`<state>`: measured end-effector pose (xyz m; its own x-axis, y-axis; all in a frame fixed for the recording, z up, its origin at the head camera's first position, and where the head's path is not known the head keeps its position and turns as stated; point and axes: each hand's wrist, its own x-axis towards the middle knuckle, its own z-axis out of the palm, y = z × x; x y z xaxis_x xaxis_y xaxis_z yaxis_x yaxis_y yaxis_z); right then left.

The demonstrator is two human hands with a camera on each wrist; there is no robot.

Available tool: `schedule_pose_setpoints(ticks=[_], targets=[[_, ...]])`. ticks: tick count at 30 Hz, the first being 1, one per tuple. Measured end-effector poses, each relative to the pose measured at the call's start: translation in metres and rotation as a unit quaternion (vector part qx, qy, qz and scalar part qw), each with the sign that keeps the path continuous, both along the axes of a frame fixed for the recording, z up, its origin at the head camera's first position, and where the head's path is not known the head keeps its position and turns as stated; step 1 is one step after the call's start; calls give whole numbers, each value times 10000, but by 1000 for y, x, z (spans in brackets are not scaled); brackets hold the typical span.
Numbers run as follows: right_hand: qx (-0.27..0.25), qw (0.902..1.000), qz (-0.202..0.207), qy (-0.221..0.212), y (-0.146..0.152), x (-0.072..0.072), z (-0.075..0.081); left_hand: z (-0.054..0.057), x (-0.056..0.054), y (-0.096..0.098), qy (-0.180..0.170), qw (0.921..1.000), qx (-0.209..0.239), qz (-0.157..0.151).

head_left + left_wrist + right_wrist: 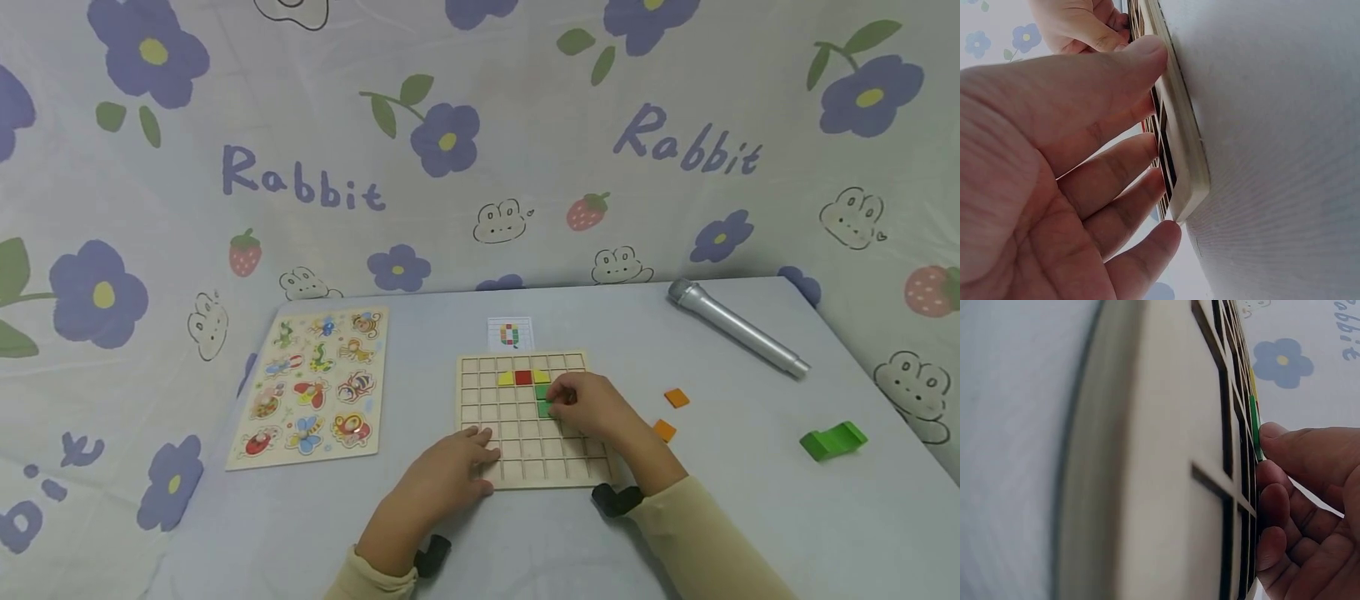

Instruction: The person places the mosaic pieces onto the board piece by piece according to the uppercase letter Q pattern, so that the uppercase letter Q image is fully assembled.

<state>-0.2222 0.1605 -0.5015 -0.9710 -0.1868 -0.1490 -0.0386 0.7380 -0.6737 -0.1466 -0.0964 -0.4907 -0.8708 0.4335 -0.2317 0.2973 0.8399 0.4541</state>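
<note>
A wooden grid board (517, 481) lies on the table. In one of its upper rows a red square tile (522, 377) sits between two yellow tiles, one of them a left yellow tile (506, 379) with a slanted side. Below the right yellow one are an upper green tile (542, 392) and a lower green tile (543, 410). My right hand (588, 406) has thumb and fingertips at the green tiles, pinching at the edge of one; the fingers partly cover it. With spread fingers my left hand (450, 471) rests on the board's lower left corner, thumb at the front edge.
Behind the board lies a pattern card (510, 335). An insect puzzle board (333, 450) is at left. To the right are an orange tile (677, 397), another orange tile (663, 430), a green wavy block (832, 441) and a silver microphone (738, 327).
</note>
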Motion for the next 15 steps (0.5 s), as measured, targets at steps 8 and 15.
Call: schedule_pose_setpoints(ticks=[8,15], targets=[[-277,9996,-59,-4,18,6,8,1,2,0,-30,10000,91,-4],[-629,9953,-728,143,69,15,26,0,2,0,42,10000,-26,-33]])
